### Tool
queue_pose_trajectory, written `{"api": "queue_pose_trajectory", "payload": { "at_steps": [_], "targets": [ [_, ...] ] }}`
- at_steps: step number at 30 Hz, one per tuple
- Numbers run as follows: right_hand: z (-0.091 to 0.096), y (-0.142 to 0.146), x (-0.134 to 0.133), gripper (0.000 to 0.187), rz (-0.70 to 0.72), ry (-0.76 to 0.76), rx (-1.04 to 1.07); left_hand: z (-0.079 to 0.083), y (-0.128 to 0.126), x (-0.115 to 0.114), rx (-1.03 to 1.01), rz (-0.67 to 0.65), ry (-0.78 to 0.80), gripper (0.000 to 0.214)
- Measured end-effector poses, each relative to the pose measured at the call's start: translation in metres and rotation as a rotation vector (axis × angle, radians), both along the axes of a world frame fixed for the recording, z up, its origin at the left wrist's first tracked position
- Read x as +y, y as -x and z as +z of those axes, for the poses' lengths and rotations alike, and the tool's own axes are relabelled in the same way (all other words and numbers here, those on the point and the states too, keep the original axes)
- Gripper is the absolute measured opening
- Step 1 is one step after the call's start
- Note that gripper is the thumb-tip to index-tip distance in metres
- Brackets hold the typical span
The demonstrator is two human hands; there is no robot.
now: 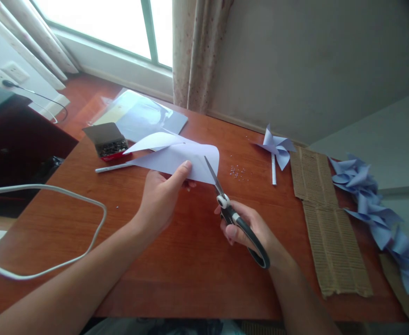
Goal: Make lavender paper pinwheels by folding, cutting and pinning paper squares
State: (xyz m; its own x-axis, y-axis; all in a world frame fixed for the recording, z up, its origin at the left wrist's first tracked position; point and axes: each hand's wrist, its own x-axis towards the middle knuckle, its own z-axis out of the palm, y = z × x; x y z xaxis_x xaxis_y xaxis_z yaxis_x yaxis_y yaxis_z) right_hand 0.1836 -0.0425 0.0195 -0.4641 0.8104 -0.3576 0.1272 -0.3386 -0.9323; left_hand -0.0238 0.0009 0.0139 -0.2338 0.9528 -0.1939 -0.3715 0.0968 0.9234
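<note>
A sheet of white paper with a slit cut into it is raised above the table, its left side parted into two flaps. My left hand pinches its lower edge, thumb on top and fingers underneath. My right hand grips black-and-white scissors. One blade lies over the paper's right part; the other is mostly hidden. Left of the paper, a white rolled stick lies on the table beside a small open box filled with little metal pieces.
A finished paper pinwheel lies at the back right. Corrugated cardboard and several more pinwheels line the right side. A clear plastic sleeve lies behind the box. A white cable loops over the left edge. Tiny scraps dot the table.
</note>
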Motion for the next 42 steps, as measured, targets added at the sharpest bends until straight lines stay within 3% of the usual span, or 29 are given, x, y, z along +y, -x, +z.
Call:
{"api": "queue_pose_trajectory", "payload": {
  "at_steps": [42],
  "targets": [
    [-0.0037, 0.0002, 0.0003, 0.056, -0.002, 0.022, 0.008, 0.0000, -0.0032, -0.0028, 0.006, -0.040, 0.009, 0.018]
  ]
}}
